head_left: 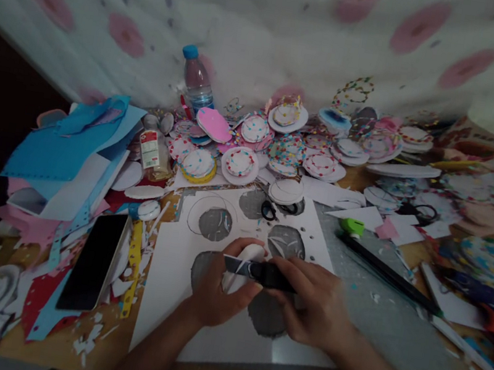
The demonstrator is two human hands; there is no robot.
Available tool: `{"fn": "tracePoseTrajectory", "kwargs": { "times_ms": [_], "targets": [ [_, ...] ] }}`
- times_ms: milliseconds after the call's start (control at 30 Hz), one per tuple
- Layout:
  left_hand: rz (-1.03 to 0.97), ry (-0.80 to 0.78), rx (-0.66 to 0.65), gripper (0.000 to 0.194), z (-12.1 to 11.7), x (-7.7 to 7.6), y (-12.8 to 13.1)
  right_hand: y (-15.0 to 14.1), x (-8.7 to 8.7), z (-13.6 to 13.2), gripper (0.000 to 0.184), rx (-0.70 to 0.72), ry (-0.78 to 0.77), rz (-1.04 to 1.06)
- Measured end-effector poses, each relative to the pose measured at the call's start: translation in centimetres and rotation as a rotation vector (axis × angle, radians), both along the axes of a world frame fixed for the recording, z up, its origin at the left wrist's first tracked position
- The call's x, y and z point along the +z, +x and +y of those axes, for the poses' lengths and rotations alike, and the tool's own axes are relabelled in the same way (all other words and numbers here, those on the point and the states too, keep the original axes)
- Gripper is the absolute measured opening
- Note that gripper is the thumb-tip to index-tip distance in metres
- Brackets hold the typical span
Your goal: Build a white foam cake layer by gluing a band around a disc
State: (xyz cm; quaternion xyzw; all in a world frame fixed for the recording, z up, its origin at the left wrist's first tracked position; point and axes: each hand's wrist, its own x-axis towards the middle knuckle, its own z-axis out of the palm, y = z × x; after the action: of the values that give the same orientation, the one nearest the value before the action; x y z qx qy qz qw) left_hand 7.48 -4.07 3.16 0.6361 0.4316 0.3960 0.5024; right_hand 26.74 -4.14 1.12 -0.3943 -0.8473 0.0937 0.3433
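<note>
In the head view my left hand (218, 290) is closed around a small white rounded piece (253, 252), perhaps foam board. My right hand (311, 298) grips the black handle of a craft knife (277, 276). Its blade points left and lies across the white piece, between the fingers of my left hand. Below both hands is a white sheet (159, 296) with several round holes cut in it and a drawn circle at its upper left. Black-handled scissors (269, 210) lie at the sheet's far edge, partly under a white disc (286, 191).
Decorated paper discs (239, 165) are heaped along the back. On the left are a phone (95, 261), a yellow ruler (133, 270), a glue bottle (154, 155) and blue sheets (61, 143). A water bottle (197, 83) stands behind. A black stick-like tool (390, 273) lies right.
</note>
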Motion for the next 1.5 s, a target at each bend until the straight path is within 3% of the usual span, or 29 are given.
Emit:
{"fn": "tracePoseTrajectory", "kwargs": {
  "times_ms": [433, 733, 933, 1000, 1133, 1267, 1367, 1500],
  "targets": [
    [-0.025, -0.048, 0.009, 0.042, -0.6, 1.2, 0.0, -0.1, 0.1, 0.0, 0.03, 0.005, 0.025, 0.037],
    [-0.103, -0.041, 0.059, 0.05, -2.8, 1.7, 0.8, -1.6, 2.3, -1.6, 0.032, 0.012, 0.052, 0.05],
    [-0.163, -0.136, 0.316, 0.059, -5.7, 0.9, -0.8, 1.5, 0.2, -2.6, 0.025, -0.253, 0.023, 0.098],
    [-0.186, -0.179, 0.331, 0.061, -6.5, 0.6, -1.8, 3.0, -0.5, -2.8, 0.025, -0.35, 0.015, 0.11],
    [-0.23, -0.185, 0.298, 0.052, -7.2, 0.5, -2.9, 4.6, -0.6, -3.0, 0.027, -0.561, -0.158, 0.21],
    [0.056, 0.05, 0.224, 0.042, -6.9, 0.9, -3.2, 4.5, -0.2, -3.3, 0.027, -0.693, -0.255, 0.496],
    [0.423, 0.288, 0.139, 0.053, -6.0, 0.2, -3.0, 4.4, -0.2, -3.7, 0.022, -0.669, -0.288, 0.627],
    [0.749, 0.465, 0.032, 0.072, -4.1, -0.2, -2.3, 4.5, -0.6, -3.9, 0.021, -0.627, -0.28, 0.664]
  ]
}}
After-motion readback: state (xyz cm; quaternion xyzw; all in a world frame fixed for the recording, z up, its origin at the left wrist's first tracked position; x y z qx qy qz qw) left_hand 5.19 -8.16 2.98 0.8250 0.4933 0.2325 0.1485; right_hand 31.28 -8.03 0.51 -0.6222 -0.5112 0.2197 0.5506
